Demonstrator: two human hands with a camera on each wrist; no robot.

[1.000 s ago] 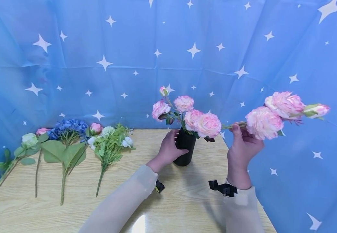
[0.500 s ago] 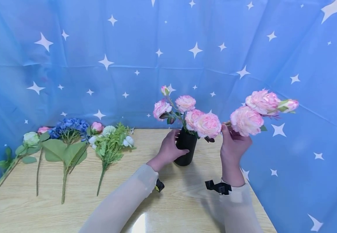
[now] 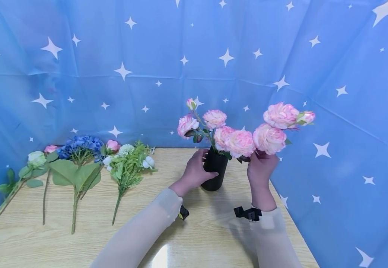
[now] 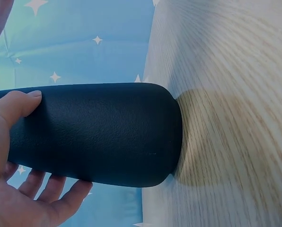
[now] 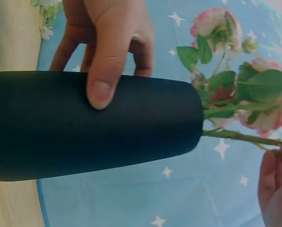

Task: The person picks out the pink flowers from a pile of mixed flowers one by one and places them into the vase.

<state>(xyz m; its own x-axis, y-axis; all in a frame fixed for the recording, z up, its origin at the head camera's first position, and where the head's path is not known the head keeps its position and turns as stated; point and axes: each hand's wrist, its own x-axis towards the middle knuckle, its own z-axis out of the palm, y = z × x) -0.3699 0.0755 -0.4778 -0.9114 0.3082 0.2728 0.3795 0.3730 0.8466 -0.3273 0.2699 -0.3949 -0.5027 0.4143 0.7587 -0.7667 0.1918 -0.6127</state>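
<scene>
Starry blue backdrop (image 3: 153, 41); left fingers (image 4: 74, 198) grip a black vase (image 4: 103, 135), right fingers (image 5: 268, 175) pinch a flower stem (image 5: 247, 137).

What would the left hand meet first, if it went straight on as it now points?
The vase, which the left hand grips, stands directly in its way. Depth beyond it is unclear.

- Vase (image 3: 214, 173): plain black.
- Flowers (image 3: 240, 144) above the vase: pink and white.
- Hydrangea (image 3: 80, 146) left of the vase: blue.
- Cloth (image 3: 153, 41) behind the vase: blue with white stars.
- Table (image 3: 90, 243) under the vase: pale, grained wood.
</scene>
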